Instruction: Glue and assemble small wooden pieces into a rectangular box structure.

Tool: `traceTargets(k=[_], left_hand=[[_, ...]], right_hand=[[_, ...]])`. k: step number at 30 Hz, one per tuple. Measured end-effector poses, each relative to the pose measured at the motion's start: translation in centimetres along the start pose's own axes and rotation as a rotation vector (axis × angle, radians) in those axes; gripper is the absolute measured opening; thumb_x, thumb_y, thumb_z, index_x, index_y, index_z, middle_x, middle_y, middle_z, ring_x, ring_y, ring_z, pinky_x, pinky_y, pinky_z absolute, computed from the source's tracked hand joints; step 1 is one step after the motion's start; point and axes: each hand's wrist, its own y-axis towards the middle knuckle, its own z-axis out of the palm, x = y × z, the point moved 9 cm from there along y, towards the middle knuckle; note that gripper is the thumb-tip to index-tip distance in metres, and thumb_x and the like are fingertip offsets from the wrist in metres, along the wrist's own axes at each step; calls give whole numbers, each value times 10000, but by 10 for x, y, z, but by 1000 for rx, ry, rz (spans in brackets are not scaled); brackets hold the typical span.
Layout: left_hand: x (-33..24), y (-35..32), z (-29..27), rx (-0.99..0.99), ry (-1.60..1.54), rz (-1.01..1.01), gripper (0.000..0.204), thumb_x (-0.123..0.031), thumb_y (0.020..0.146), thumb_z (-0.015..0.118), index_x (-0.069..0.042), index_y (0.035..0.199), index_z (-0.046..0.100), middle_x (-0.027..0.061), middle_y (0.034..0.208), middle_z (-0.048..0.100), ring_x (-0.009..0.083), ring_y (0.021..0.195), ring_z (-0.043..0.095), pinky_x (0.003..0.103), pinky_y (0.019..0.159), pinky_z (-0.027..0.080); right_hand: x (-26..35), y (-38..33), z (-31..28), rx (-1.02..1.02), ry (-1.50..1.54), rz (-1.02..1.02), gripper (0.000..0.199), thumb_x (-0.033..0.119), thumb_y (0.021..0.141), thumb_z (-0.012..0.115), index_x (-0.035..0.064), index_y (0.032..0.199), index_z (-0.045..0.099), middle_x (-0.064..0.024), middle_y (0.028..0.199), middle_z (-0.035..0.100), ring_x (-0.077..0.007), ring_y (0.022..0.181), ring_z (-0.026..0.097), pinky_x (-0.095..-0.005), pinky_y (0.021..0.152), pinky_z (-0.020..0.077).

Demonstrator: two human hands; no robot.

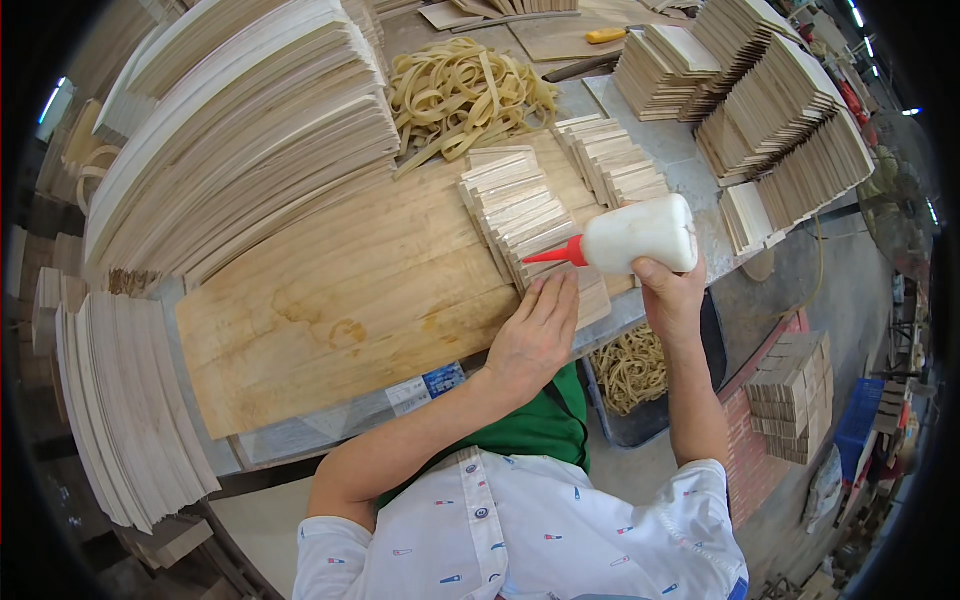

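Note:
My right hand (672, 292) is closed around a white squeeze bottle (638, 236) with a red pointed nozzle. The bottle is tipped on its side, and its nozzle points left over a row of overlapping thin wooden pieces (515, 208). At the near end of that row, my left hand (537, 328) lies with its fingers stretched out on the wood, just below the nozzle tip. Behind the bottle a second row of overlapping pieces (612, 165) fans out. Both rows rest on a broad, stained wooden board (330, 315). Whether glue is coming out is too small to tell.
Tall stacks of thin wooden sheets (250, 140) line the left side. A heap of tan rubber bands (465, 95) sits at the back. More wooden pieces (770, 115) are stacked at the far right. Below the table edge is a tray (628, 430) of bands.

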Motion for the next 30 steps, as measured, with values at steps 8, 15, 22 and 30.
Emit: traceTargets(k=[8,15,22,30], left_hand=[[0,1,0,0,-8,-6,453,-111,760,530,114,1152,569,218,1288,520,325,1224,493,397,1039,417],[-2,2,-1,15,-20,5,464,-103,744,535,118,1150,573,219,1290,517,328,1216,491,388,1037,419],[-1,-1,-1,-5,-18,4,466,-99,730,552,116,1143,577,214,1289,520,327,1209,495,389,1037,422],[-1,-3,-3,-1,-50,15,460,-93,725,559,113,1135,580,214,1274,531,322,1193,513,390,1033,429]], right_hand=[[-2,1,4,25,-97,18,700,-2,690,801,-1,1291,443,-119,1197,607,-203,1088,594,-339,953,470],[16,6,-27,-44,-171,-55,698,-17,693,800,12,1295,449,-81,1150,616,-181,1053,599,-324,933,472],[35,5,-46,-126,-284,-126,654,-1,709,794,6,1276,469,-76,1134,617,-176,1047,596,-318,931,464],[35,-12,-44,-127,-84,-113,642,75,727,795,-26,1269,466,-124,1153,607,-225,1073,595,-357,947,461]])
